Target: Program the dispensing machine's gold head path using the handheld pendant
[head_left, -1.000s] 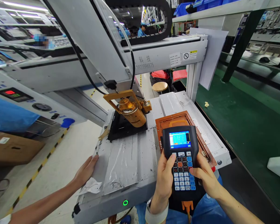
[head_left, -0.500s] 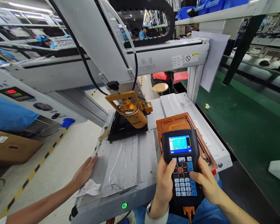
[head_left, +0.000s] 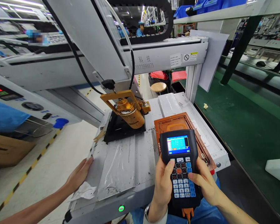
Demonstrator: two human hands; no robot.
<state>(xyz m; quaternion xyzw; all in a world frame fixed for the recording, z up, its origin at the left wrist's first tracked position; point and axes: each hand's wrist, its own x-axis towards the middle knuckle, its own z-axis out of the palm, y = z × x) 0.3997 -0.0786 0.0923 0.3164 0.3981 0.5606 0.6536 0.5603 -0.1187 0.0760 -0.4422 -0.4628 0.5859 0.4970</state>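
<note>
My left hand [head_left: 162, 183], with a watch at the wrist, is closed around the left side of a black handheld control pendant [head_left: 162, 138]. Its thumb lies by the upper keys. My right hand [head_left: 206, 185] grips the pendant's other side, thumb on the right-hand keys. The lit blue screen [head_left: 177, 145] sits above the keypad [head_left: 181, 182]. Behind the pendant, partly covered, lies an orange-brown fixture plate [head_left: 164, 119]. A gold cylindrical tool head [head_left: 132, 116] hangs low over a black flat part [head_left: 114, 132] on the machine bed [head_left: 142, 152].
Another person's hand [head_left: 78, 175] rests on the bed's left edge beside a crumpled white tissue [head_left: 85, 191]. A grey gantry beam [head_left: 163, 56] spans the back. A control panel [head_left: 28, 102] stands left; a green bench [head_left: 249, 124] runs along the right.
The whole view has shifted slightly, so everything sits a little further left. Both my hands keep their hold on the pendant, and the other person's hand stays at the bed's edge.
</note>
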